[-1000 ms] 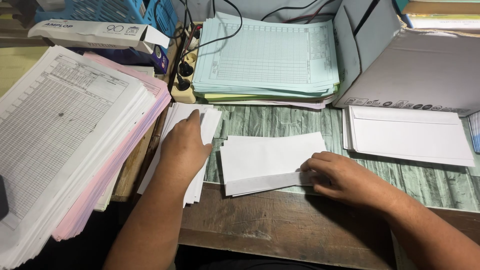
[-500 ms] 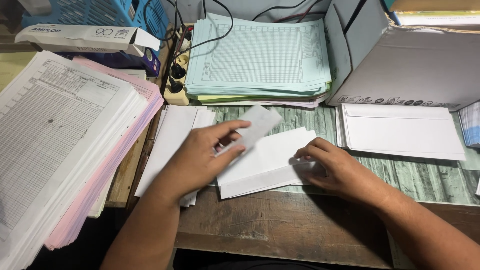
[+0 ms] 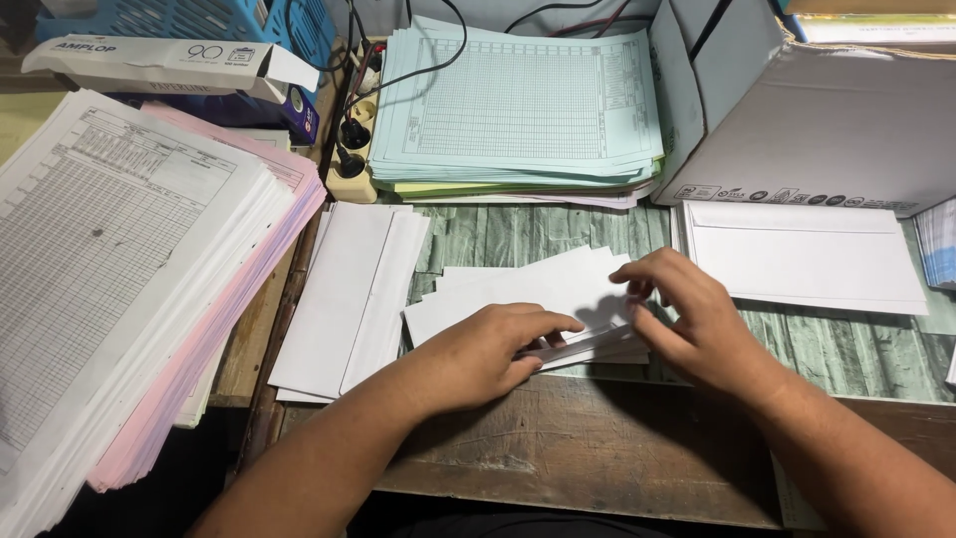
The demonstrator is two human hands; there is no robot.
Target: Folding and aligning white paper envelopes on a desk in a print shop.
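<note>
A tall pile of white forms [image 3: 110, 269] sits far left. The left hand [image 3: 478, 354] presses flat on the white envelopes [image 3: 518, 294] mid-desk, fingers pinching their front edge. The right hand [image 3: 687, 319] holds their right end with bent fingers.

The bare green wooden tabletop [image 3: 518, 231] gives free passage only in a narrow strip between the stack of pale blue printed sheets [image 3: 518, 105] and the fanned white paper envelopes [image 3: 528, 294]. The grey cardboard box [image 3: 827, 130] blocks the right, the tall white and pink paper stack [image 3: 129, 269] the left.
</note>
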